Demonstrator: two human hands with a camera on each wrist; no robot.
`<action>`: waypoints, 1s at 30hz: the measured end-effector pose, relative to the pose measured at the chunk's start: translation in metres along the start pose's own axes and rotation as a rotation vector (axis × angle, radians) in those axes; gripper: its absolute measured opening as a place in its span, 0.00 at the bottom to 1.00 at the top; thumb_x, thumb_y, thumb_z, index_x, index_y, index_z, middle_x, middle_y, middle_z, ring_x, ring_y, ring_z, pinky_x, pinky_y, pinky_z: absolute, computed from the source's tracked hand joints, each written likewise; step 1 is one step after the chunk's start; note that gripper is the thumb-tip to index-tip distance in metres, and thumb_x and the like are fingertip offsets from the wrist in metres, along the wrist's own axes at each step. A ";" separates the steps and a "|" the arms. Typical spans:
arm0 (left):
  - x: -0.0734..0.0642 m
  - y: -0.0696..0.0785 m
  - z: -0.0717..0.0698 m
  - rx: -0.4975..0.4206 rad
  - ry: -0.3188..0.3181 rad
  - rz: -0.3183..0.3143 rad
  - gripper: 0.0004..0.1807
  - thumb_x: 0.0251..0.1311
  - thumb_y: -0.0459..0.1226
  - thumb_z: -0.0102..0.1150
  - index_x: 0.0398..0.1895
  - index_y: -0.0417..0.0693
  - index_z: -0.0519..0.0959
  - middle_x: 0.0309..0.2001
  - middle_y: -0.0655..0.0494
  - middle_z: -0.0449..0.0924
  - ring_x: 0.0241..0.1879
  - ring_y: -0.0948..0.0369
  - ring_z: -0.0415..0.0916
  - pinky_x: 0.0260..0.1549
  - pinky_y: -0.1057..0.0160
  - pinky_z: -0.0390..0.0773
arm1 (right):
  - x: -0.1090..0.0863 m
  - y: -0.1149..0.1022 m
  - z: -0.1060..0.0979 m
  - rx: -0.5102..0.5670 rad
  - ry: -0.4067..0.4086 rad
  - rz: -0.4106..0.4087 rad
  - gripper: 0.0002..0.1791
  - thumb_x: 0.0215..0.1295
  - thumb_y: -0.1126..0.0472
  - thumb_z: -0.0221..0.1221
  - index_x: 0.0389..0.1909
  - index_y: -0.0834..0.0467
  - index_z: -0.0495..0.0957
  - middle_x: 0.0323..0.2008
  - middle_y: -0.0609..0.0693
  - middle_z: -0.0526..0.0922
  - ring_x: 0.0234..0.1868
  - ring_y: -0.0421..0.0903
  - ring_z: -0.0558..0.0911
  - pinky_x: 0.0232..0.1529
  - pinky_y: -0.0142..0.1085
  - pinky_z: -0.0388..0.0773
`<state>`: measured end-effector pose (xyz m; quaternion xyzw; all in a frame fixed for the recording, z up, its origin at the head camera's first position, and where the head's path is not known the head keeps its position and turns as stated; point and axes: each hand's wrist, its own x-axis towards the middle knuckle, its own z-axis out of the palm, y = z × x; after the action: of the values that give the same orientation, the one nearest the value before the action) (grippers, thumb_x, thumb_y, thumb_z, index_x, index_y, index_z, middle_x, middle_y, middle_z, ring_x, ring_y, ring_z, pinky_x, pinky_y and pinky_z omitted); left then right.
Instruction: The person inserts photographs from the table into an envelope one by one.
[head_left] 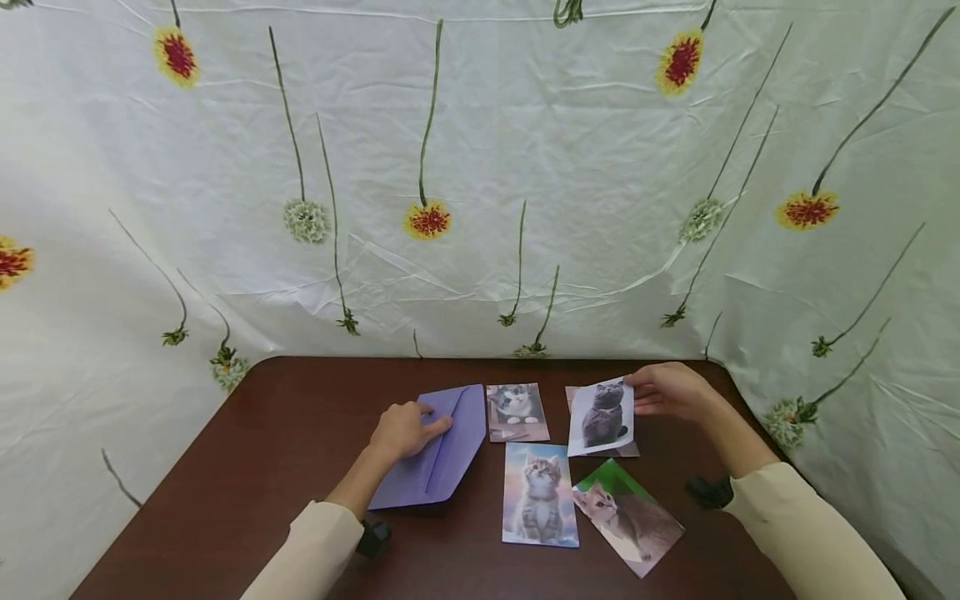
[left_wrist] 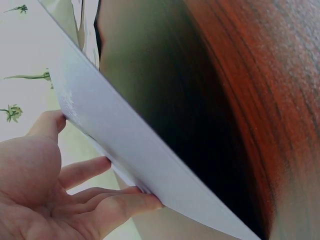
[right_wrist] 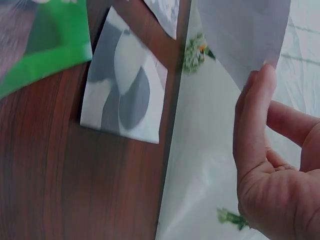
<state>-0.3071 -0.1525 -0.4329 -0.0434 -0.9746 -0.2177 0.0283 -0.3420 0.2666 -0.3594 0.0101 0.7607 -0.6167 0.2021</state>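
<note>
My left hand (head_left: 401, 431) grips a purple envelope (head_left: 467, 442) along its left side, thumb across the face near the flap crease. In the left wrist view the envelope (left_wrist: 120, 130) looks pale and stands tilted, with several fingertips at its edge. Toward the back right, my right hand (head_left: 671, 390) pinches the right edge of a photo card of a dark grey cat (head_left: 603, 417). The right wrist view shows that card's plain back (right_wrist: 245, 35) raised off the table. Below it lies another photo card (head_left: 626, 448), mostly covered in the head view.
Between the hands lie a card of a grey-and-white cat (head_left: 517, 412) and a card of a tabby kitten (head_left: 540, 492). A green-backed cat card (head_left: 630, 517) lies angled at front right. Flowered white cloth (head_left: 480, 275) hangs behind the dark wooden table (head_left: 300, 433).
</note>
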 end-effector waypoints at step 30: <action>0.002 -0.001 0.001 0.011 0.008 0.001 0.30 0.63 0.55 0.63 0.55 0.37 0.84 0.52 0.33 0.84 0.54 0.37 0.81 0.51 0.42 0.80 | 0.047 -0.024 0.127 0.029 -0.054 -0.056 0.14 0.72 0.68 0.55 0.49 0.77 0.76 0.25 0.54 0.80 0.22 0.44 0.85 0.30 0.34 0.85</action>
<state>-0.3093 -0.1531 -0.4344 -0.0431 -0.9757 -0.2126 0.0324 -0.3545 0.1302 -0.3718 -0.0248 0.7460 -0.6330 0.2052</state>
